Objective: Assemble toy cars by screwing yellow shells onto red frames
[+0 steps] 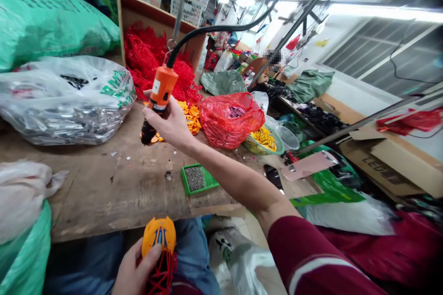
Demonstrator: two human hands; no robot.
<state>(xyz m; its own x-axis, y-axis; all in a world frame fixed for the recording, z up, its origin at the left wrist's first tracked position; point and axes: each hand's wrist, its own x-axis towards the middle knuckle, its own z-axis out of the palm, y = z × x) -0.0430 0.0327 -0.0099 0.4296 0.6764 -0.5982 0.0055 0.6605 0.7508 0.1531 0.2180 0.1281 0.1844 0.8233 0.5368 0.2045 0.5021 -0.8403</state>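
My right hand (173, 122) is stretched out over the table, its fingers wrapped round an orange and black electric screwdriver (162, 85) that hangs from a black cable. The tool tilts, its dark tip pointing down. Low in the view, over my lap, my left hand (138, 265) grips a toy car part (159, 235) with a yellow-orange shell and a red lattice frame under it. The left thumb presses on the shell's blue-marked middle. On the table, a green tray (211, 179) holds many small grey metal pieces, probably screws.
A wooden box (121, 23) of red lattice parts stands behind the screwdriver. Yellow parts (192, 117), a red bag (228, 120) and a basket (279, 145) of yellow pieces lie to its right. A clear bag (65, 101) of silvery parts sits left. A phone (273, 176) and pink tumbler (309, 166) are at right.
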